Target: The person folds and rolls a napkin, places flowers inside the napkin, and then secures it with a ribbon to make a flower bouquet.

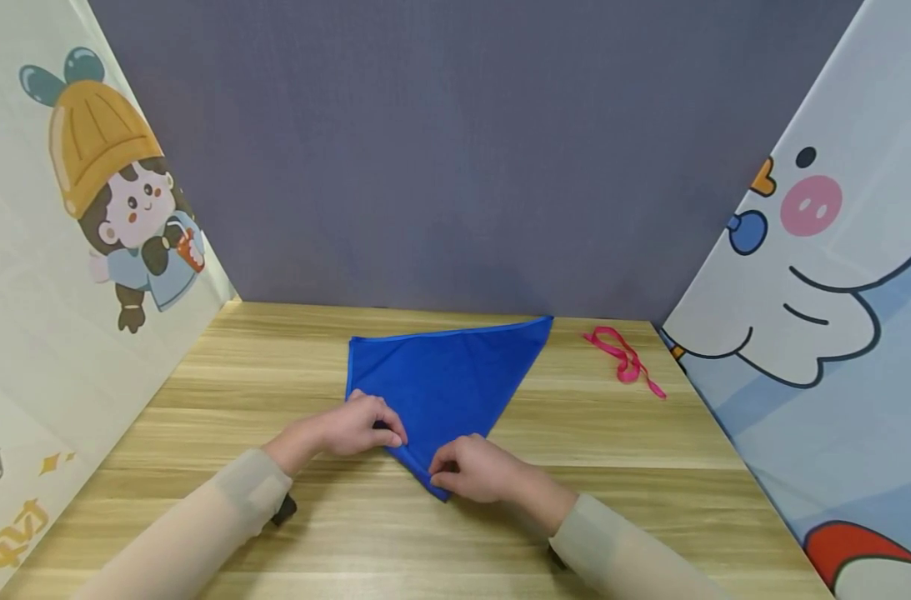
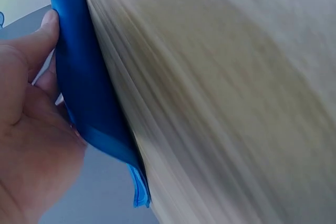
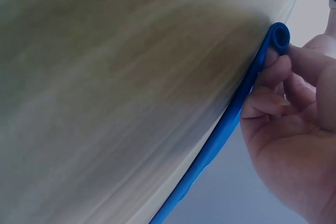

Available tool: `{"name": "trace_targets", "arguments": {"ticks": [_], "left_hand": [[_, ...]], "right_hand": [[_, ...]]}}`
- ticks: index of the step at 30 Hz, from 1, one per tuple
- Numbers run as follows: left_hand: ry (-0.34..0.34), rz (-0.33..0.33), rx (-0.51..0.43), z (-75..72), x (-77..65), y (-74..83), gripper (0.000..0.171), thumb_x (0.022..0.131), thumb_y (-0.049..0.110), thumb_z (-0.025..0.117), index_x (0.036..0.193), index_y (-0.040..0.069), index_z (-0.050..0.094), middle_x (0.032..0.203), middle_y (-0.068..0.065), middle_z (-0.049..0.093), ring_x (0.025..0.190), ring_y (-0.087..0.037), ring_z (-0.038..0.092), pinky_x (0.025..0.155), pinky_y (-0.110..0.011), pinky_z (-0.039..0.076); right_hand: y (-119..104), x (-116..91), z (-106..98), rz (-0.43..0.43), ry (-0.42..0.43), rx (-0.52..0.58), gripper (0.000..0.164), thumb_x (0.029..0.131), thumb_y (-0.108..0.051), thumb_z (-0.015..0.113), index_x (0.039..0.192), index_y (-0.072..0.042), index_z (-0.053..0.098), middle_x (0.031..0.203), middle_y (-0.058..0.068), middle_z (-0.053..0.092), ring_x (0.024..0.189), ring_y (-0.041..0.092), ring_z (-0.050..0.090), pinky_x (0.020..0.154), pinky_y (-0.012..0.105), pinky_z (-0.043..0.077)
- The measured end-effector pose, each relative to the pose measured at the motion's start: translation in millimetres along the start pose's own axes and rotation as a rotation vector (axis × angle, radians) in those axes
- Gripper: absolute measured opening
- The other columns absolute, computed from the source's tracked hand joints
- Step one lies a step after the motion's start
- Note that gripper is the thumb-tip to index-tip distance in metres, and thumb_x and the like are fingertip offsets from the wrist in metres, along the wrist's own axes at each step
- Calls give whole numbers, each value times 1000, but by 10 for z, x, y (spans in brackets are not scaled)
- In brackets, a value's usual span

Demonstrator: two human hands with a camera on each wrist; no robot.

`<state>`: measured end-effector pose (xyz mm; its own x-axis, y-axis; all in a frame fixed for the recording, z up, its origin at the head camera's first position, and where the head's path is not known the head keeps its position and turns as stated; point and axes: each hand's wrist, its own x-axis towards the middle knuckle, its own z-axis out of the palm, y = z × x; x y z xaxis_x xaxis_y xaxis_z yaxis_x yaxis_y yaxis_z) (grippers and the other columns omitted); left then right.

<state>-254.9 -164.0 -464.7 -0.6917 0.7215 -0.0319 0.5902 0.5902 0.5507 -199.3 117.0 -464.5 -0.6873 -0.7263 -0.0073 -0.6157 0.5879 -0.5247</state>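
Angled inward, the left grip (image 1: 359,425) and the right grip (image 1: 476,468) near it pinch the partly rolled blue cloth (image 1: 447,375).

Worktop (image 1: 650,467), light wood grain. Blue cloth (image 1: 447,375), one corner near back edge; pink ribbon (image 1: 628,371), near back right corner.

Tabletop (image 1: 335,550): my forearms (image 1: 192,521) cast soft shadows.
Wood grain (image 2: 210,103): blurred in my wrist views; the right was dimmer.
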Motion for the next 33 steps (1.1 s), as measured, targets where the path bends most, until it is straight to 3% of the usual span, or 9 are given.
{"name": "trace_targets", "arguments": {"ticks": [4,9,12,17,23,27,33], "left_hand": [[26,-50,-24,13,28,49,8,106,27,75,100,26,80,97,21,78,105,-7,68,101,-49,31],[46,-93,-48,18,57,89,13,103,23,78,93,26,72,90,22,76,103,-4,72,99,-52,26],[39,-101,-38,16,74,91,16,102,23,79,89,28,71,89,23,74,102,-4,71,100,-53,25],[36,-97,7,27,88,93,15,101,26,81,88,30,74,94,22,74,111,-14,69,100,-54,25],[80,26,110,51,69,90,10,100,24,83,93,32,81,105,16,66,111,-16,52,98,-51,26],[78,125,130,46,58,91,13,101,18,80,99,30,85,103,18,69,108,-12,51,95,-45,27],[28,140,98,51,31,55,14,102,19,77,103,29,86,103,18,73,110,-12,55,98,-45,28]], "right_hand": [[11,-3,-5,28,-8,54,6,101,-16,80,105,-11,80,87,-6,78,76,-5,59,74,17,52],[28,-5,-13,55,-26,127,18,101,-14,80,115,-16,70,82,-9,73,71,-5,60,73,19,52],[34,-2,-16,56,-39,139,12,102,-15,80,111,-19,74,82,-10,74,73,-6,61,74,19,52],[36,1,-13,96,-56,156,4,102,-17,80,106,-19,80,82,-13,74,73,-6,61,73,19,52],[41,6,-13,121,-70,162,5,103,-18,79,107,-19,81,80,-15,72,72,-5,60,74,20,50],[45,3,-10,126,-73,177,5,103,-17,79,107,-18,80,79,-15,71,71,-4,60,72,19,51],[56,6,-10,135,-80,166,4,102,-17,79,106,-18,81,77,-16,67,71,-3,57,71,19,50]]}}
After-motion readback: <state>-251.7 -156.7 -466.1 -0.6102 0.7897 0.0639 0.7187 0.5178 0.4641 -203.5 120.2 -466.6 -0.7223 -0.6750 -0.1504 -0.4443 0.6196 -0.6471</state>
